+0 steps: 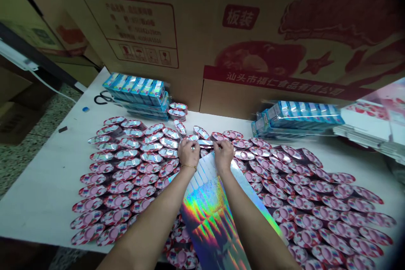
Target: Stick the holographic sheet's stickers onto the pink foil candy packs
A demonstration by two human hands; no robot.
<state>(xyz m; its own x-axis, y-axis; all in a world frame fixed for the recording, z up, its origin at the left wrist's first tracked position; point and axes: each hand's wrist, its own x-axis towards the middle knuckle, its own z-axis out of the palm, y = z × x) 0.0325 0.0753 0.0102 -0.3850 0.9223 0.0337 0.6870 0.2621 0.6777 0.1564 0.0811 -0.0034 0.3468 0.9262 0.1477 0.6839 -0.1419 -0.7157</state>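
My left hand and my right hand are close together at the middle of the table. Between them they stretch a narrow shiny strip, each hand pinching one end. It is held level over several small pink boxes with oval tops; whether it touches one cannot be made out. Under my forearms lies a shiny rainbow-silver sheet with pale strip-shaped marks near its far end. Boxes at the back left carry shiny strips across their tops, while nearer ones show a pink round spot.
A big printed cardboard box stands behind the table. Blue packs in clear wrap sit at the back left and back right. Black-handled scissors and a blue cap lie left. White printed card stacks are at right.
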